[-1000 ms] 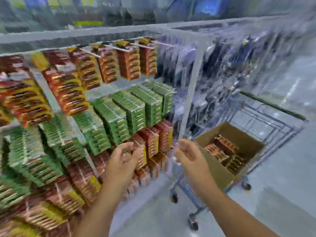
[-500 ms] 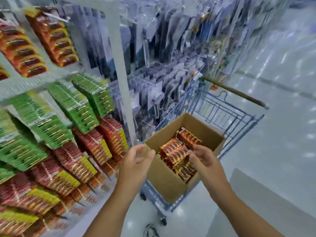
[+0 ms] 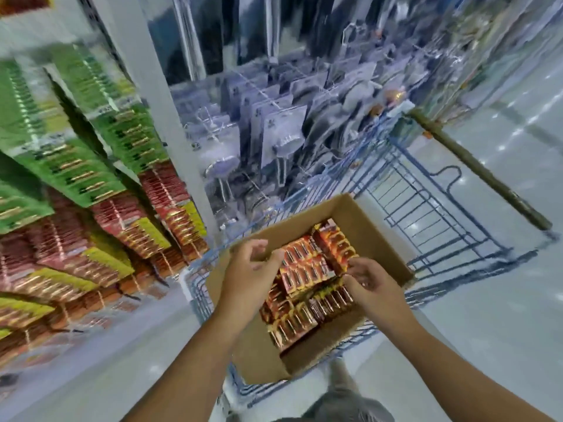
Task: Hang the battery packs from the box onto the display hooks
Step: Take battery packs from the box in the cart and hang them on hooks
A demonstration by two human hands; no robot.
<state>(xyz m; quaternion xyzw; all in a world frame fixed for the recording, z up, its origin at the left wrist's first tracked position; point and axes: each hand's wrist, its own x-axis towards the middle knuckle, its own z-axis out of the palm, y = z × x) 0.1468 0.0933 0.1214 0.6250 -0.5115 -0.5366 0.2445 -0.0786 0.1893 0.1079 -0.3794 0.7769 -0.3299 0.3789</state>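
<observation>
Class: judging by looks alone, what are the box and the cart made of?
Box: plain brown cardboard, matte, with thin folded walls. Cart: looks like blue-coated metal wire, thin bars in a grid; its handle is too blurred to judge.

A blue wire shopping cart [image 3: 432, 205] stands on a pale glossy floor [image 3: 502, 330]. Its dark handle bar [image 3: 484, 175] runs diagonally at right. A white upright post [image 3: 158, 111] separates green packs [image 3: 76, 175] from clear blister packs [image 3: 274, 126].
</observation>
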